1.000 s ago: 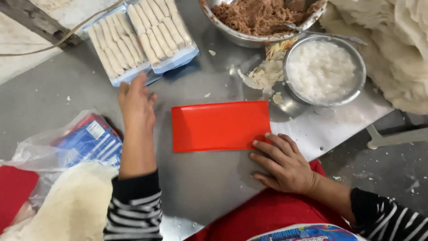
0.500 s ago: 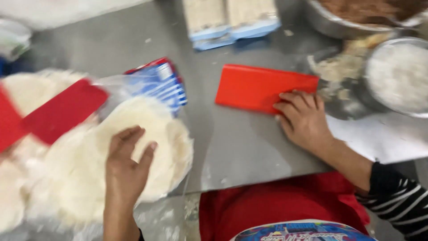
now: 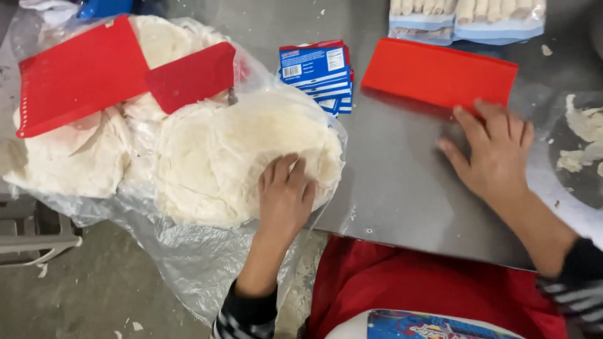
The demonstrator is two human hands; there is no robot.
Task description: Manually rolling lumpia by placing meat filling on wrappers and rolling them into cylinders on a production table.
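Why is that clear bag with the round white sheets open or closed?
Open. The clear plastic bag lies spread under the round white sheets, and the left hand rests flat, directly on the top one.

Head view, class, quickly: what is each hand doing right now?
Left hand: open, flat on the stack of round white wrappers.
Right hand: open, holding nothing, fingertips touching the red board.

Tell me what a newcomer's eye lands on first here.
First, the bright red rectangular sheet on the grey metal table, with the right hand flat at its near edge. Next, the stack of pale round wrappers in clear plastic at the left, the left hand pressing on it, with two red scrapers lying on top.
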